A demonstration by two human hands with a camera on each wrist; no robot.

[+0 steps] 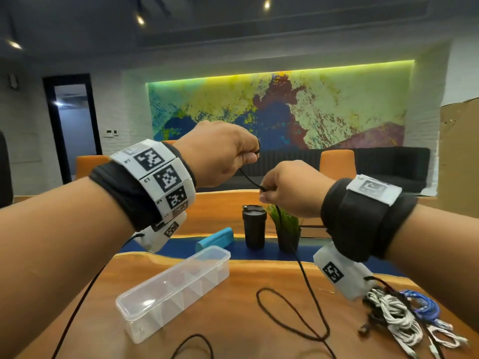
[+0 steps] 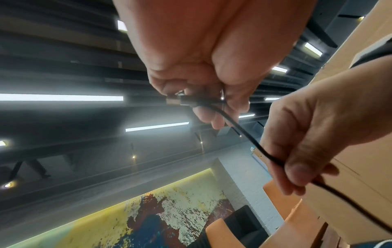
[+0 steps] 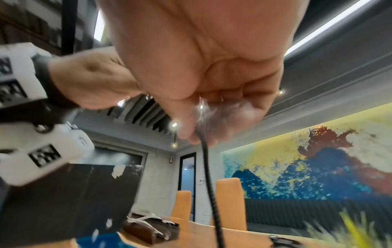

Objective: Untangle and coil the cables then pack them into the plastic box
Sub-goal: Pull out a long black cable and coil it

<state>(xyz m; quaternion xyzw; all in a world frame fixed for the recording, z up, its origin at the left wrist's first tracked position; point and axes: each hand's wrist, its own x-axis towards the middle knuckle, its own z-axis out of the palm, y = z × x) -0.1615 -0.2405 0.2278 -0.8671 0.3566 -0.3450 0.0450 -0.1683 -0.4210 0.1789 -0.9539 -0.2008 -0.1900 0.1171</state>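
Both hands are raised above the table. My left hand (image 1: 228, 151) pinches the plug end of a black cable (image 1: 305, 275); the USB plug (image 2: 180, 100) shows between its fingers in the left wrist view. My right hand (image 1: 287, 190) pinches the same cable (image 3: 208, 176) a short way down, lower and to the right. From there the cable hangs to the table and loops. The clear plastic box (image 1: 173, 288) lies open and empty on the table, below the left hand. A tangle of white, blue and black cables (image 1: 404, 317) lies at the right, by my right wrist.
A black tumbler (image 1: 254, 226), a small potted plant (image 1: 286, 229) and a teal case (image 1: 215, 238) stand behind the box on the wooden table (image 1: 233, 320). Orange chairs (image 1: 337, 160) and a dark sofa lie beyond.
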